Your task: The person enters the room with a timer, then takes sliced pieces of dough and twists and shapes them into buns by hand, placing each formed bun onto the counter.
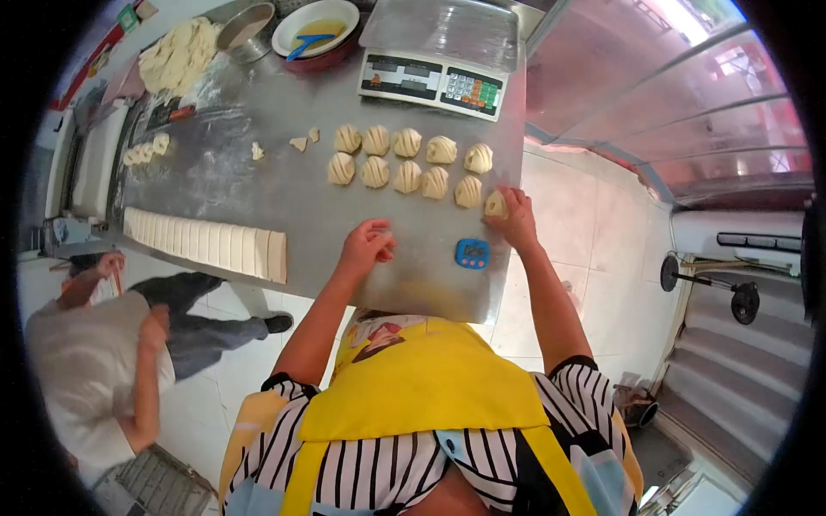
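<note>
My right hand (pixel 516 217) pinches a shaped piece of dough (pixel 496 204) at the right edge of the steel table, at the end of the nearer row. Two rows of similar dough pieces with slanted ridges (pixel 407 178) lie to its left. Over the table's front part, my left hand (pixel 368 247) hovers with loosely curled fingers, somewhat apart, and no object shows in it. A blue digital timer (pixel 472 254) lies between my hands. Further left is a long strip of dough cut into slices (pixel 206 244).
A digital scale (pixel 434 82) stands at the back right. Behind left are a bowl with yellow liquid and a blue-handled brush (pixel 311 43), a metal pot (pixel 247 34) and a big dough mass (pixel 179 56). Small dough scraps (pixel 298 144) dot the table. Another person (pixel 103 353) is at left.
</note>
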Demonstrator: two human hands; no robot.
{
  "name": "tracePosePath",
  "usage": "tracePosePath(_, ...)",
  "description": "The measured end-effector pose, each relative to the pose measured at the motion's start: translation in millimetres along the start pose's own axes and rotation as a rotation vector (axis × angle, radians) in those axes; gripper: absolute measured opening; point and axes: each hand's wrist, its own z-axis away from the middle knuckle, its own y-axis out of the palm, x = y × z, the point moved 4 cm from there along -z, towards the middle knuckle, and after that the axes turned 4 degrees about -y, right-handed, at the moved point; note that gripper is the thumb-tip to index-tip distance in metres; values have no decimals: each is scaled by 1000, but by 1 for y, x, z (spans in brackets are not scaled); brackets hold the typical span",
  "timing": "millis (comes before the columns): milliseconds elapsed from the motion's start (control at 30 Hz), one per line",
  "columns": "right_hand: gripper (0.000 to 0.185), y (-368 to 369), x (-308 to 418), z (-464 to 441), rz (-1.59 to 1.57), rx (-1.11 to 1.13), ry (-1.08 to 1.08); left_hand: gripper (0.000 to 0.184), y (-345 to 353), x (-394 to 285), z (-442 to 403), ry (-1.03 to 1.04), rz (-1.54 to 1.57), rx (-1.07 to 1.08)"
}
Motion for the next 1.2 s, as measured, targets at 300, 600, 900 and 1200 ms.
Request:
tracePosePath(300, 64, 1, 9, -12, 125, -44, -24, 25, -33, 29, 19, -43, 97, -48)
tracePosePath(600, 38, 131, 230, -22, -418, 584, -363, 28, -65, 74, 66, -150, 323, -101)
tracePosePath(900, 51, 297, 351, -32, -26, 752, -517, 21, -92, 109, 99, -64, 697, -257)
tracePosePath(1200, 31, 189, 301, -31, -808, 915, 81, 41, -118, 61, 71, 407, 1214, -195)
